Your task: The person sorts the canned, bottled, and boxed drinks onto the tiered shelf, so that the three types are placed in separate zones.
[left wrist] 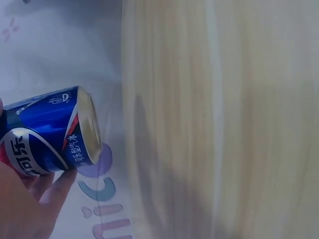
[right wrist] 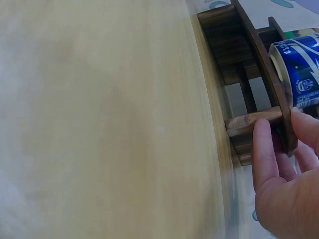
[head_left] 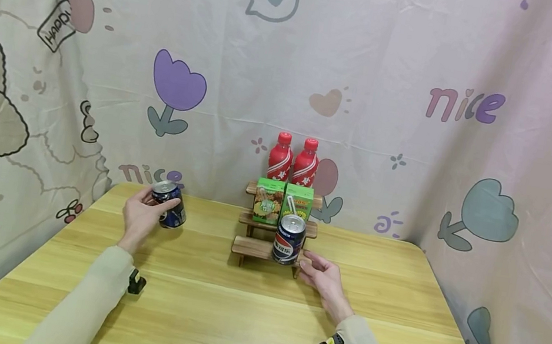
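Note:
On the left, a blue cola can [head_left: 175, 215] is held in my left hand [head_left: 139, 217], thumb across its near side. The left wrist view shows the same can [left wrist: 47, 132] above the tabletop. My right hand [head_left: 326, 282] grips the right end of the small wooden three-step stand [head_left: 252, 246]. In the right wrist view its thumb lies on the bottom step [right wrist: 269, 82] and a finger presses against the leg [right wrist: 249, 122]. Another blue cola can [head_left: 288, 244] stands upright on that step, close by the right thumb.
Two green drink cartons, a left one [head_left: 267, 203] and a right one [head_left: 298, 199], stand on the middle step. Two red bottles [head_left: 280, 158] occupy the top step. A patterned curtain [head_left: 270, 64] hangs behind the wooden table [head_left: 211, 317].

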A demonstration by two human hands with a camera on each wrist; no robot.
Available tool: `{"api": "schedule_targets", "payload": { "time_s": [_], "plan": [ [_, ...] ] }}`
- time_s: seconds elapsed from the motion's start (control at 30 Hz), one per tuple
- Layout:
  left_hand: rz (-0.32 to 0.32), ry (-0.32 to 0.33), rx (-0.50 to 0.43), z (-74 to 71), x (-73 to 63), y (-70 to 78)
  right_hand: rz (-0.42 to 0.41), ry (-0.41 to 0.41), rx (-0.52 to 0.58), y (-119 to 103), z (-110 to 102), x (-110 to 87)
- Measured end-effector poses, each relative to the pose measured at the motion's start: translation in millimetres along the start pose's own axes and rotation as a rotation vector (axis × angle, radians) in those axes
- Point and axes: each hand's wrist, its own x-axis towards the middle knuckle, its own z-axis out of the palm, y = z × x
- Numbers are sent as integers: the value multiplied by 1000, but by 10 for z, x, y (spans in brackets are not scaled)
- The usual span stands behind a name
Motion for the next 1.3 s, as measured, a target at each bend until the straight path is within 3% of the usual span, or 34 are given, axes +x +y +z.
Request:
{"api": "schedule_targets", "payload": {
  "time_s": [0.17,0.6,0.83,1.03,1.3],
  "plan": [
    [24,-44,24,60,-93,55,-6,-13,-5,-1,-2,4],
    [24,-125,-40,214,-288,128,13,-7,6,-22,-3,-3],
    [35,-180,-89,286,-370,190,-26,-38,-2,8,-23,-4],
    [31,-213,-130,341,-437,262,3,-40,0,39,-44,30],
    [80,-270,-126,410,-508,303,-18,-30,-9,41,-29,40]
  ]
}}
